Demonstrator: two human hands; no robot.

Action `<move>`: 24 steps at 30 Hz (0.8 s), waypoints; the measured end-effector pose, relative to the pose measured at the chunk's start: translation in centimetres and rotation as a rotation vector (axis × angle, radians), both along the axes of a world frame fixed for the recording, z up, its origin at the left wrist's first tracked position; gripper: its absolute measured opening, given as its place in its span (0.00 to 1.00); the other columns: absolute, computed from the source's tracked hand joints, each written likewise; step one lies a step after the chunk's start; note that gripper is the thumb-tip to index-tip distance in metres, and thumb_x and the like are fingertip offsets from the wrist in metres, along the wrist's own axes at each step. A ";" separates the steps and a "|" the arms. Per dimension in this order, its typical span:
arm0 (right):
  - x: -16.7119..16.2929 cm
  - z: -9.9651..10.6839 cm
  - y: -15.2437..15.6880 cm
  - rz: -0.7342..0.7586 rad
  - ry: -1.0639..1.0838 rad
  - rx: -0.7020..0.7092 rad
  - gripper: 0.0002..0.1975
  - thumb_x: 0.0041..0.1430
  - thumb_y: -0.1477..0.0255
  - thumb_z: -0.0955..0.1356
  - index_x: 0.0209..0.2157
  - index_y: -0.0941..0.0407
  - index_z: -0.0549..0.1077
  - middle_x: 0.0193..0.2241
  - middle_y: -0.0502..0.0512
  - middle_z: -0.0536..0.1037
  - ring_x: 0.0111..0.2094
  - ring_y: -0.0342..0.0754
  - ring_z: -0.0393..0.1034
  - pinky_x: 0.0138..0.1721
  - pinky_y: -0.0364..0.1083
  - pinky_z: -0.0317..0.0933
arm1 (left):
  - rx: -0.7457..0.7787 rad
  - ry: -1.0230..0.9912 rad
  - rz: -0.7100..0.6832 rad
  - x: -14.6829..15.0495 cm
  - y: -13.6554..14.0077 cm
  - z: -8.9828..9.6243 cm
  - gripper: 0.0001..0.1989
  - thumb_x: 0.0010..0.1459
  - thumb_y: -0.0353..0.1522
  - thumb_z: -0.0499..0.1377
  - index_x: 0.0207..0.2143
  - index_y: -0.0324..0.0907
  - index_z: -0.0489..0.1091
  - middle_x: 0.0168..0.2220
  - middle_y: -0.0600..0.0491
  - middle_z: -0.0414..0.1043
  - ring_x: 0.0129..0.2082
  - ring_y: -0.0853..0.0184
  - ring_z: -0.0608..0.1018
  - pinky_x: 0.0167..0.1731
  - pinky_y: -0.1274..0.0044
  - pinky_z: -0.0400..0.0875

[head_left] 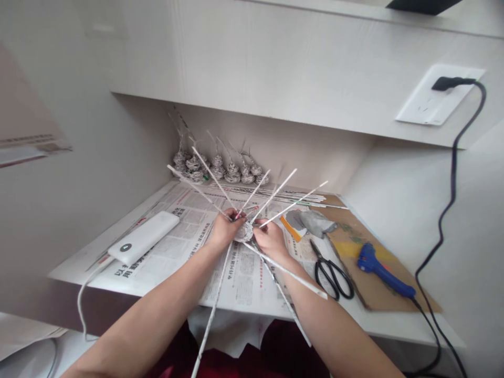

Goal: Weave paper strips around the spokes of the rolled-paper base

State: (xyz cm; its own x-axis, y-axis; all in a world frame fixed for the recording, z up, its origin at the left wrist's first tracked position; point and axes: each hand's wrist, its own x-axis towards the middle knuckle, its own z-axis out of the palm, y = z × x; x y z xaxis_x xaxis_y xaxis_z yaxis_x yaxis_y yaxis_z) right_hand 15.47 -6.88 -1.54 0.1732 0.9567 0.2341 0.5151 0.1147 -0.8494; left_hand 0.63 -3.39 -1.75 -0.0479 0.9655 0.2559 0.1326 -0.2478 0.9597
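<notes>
A small round piece woven from rolled newspaper (244,231) is held between my two hands above the newspaper-covered desk. Long rolled paper strips stick out from it in several directions, some up and away, others down toward my lap. On its left side, my left hand (228,228) is closed, fingers pinched at the rim near the base of a strip. My right hand (271,239) is closed on the opposite edge, thumb and fingertips pressed by another strip. The fingertips are partly hidden by the strips.
Several woven gourd shapes (232,172) stand at the back wall beside loose paper strips (303,196). At the right lie black-handled scissors (333,273), a grey cloth-like item (317,223) and a blue glue gun (384,270) on cardboard (378,296). A white power bank (145,239) lies left.
</notes>
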 end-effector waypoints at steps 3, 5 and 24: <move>0.1 0.5 0.0 0.031 0.157 -0.080 0.15 0.46 0.69 0.68 0.37 0.55 0.78 0.24 0.50 0.79 0.28 0.48 0.73 0.27 0.42 0.62 | 0.005 -0.020 -0.002 -0.1 0.0 0.2 0.12 0.44 0.38 0.64 0.29 0.38 0.73 0.23 0.55 0.70 0.23 0.70 0.70 0.25 0.79 0.62; -0.1 0.7 0.0 0.108 0.345 -0.156 0.19 0.46 0.69 0.67 0.42 0.54 0.76 0.24 0.49 0.78 0.24 0.46 0.71 0.22 0.41 0.60 | 0.002 -0.012 -0.031 -0.2 -0.1 0.3 0.13 0.44 0.38 0.65 0.30 0.38 0.74 0.23 0.55 0.71 0.23 0.69 0.70 0.25 0.79 0.62; -0.8 0.5 -0.2 0.254 0.791 -0.237 0.17 0.41 0.59 0.76 0.25 0.58 0.73 0.16 0.49 0.72 0.16 0.42 0.63 0.18 0.41 0.57 | -0.076 -0.169 -0.097 -0.1 -0.4 1.0 0.16 0.39 0.38 0.68 0.29 0.37 0.74 0.22 0.54 0.72 0.22 0.69 0.72 0.24 0.78 0.65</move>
State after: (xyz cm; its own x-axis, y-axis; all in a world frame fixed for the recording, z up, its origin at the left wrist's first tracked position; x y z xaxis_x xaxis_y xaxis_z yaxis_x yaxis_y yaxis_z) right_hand 14.66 -7.04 -1.08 -0.0244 0.9968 -0.0760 -0.2548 -0.0797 -0.9637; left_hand 0.53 -3.78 -0.73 0.0099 0.9838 0.1788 -0.0528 -0.1780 0.9826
